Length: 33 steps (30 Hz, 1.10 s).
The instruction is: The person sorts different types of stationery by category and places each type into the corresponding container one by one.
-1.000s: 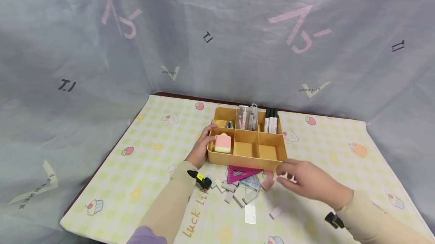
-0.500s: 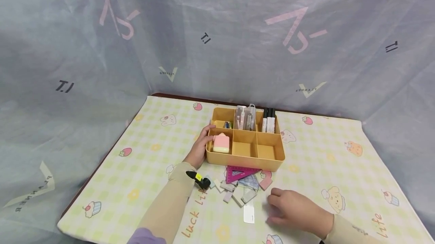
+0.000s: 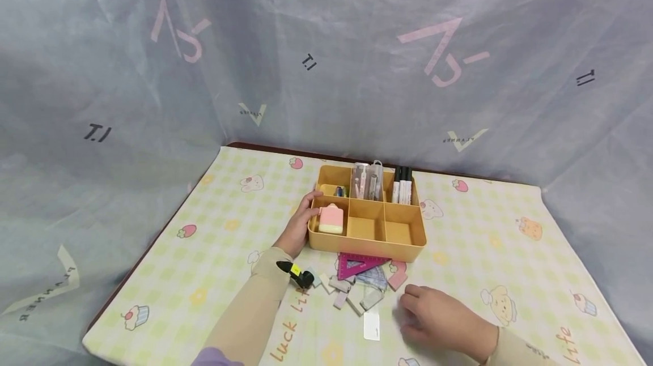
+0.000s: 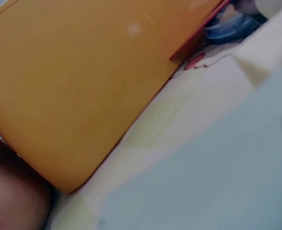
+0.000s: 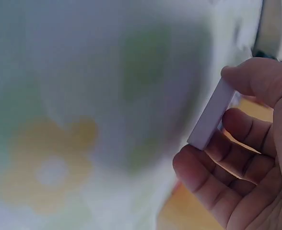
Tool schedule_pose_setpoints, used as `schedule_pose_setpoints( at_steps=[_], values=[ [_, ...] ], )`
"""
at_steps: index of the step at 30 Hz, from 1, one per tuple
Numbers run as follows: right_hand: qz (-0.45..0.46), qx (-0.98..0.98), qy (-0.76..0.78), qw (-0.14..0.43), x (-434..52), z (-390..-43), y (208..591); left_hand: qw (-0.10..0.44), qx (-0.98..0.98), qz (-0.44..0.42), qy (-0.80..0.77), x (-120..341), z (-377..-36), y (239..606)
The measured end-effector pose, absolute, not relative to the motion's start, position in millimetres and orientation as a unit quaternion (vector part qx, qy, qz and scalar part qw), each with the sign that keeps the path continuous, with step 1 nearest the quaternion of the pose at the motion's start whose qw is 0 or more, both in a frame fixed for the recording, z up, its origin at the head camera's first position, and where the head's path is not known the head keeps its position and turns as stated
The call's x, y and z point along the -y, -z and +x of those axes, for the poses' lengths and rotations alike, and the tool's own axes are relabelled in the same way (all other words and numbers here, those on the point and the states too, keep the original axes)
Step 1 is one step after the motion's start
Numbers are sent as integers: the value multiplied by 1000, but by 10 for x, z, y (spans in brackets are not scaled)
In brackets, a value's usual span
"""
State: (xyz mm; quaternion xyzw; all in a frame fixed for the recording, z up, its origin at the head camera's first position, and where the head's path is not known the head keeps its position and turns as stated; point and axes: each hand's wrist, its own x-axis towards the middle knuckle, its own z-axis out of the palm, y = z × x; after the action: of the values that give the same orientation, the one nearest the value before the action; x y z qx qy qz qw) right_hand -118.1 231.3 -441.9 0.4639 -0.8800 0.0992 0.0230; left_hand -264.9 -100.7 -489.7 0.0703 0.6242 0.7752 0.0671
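My left hand (image 3: 298, 229) grips the left wall of a yellow divided storage box (image 3: 364, 248), with fingertips at its rim. The box's side (image 4: 83, 86) fills much of the left wrist view. In the right wrist view my right hand (image 5: 246, 158) pinches a pale purple block-shaped eraser (image 5: 212, 115) between thumb and fingers. That hand (image 3: 441, 318) is low over the cloth in the head view, right of the small things, and hides the eraser there. Nearest to it lie a pink eraser (image 3: 397, 280) and a white card (image 3: 372, 326).
A magenta set square (image 3: 352, 268), a denim-like piece (image 3: 374, 279) and several small pastel blocks (image 3: 340, 299) lie before the box. Inside it are a pink-and-cream case (image 3: 331, 219), clear pen cases (image 3: 366, 182) and black-capped markers (image 3: 402, 187). A grey curtain (image 3: 316, 83) hangs behind.
My right hand has moved down and left from the box's front right corner to the cloth and picked up the pale purple eraser that lay there. My left hand stays on the box.
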Motion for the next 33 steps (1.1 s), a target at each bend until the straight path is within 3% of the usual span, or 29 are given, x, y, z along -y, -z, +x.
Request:
schedule_pose_setpoints(
  at_steps=[7,17,33],
  values=[
    [424,891,-158,36,-2335,-1439,4019,59,-629,63,-772,1036,-2637,4872],
    [363,910,-168,112,-2452,-2062,3602,62,-632,55,-771,1013,-2612,4873],
    [358,923,-129,61,-2210,-2657,3814,54,-613,65,-785,985,-2629,4884]
  ],
)
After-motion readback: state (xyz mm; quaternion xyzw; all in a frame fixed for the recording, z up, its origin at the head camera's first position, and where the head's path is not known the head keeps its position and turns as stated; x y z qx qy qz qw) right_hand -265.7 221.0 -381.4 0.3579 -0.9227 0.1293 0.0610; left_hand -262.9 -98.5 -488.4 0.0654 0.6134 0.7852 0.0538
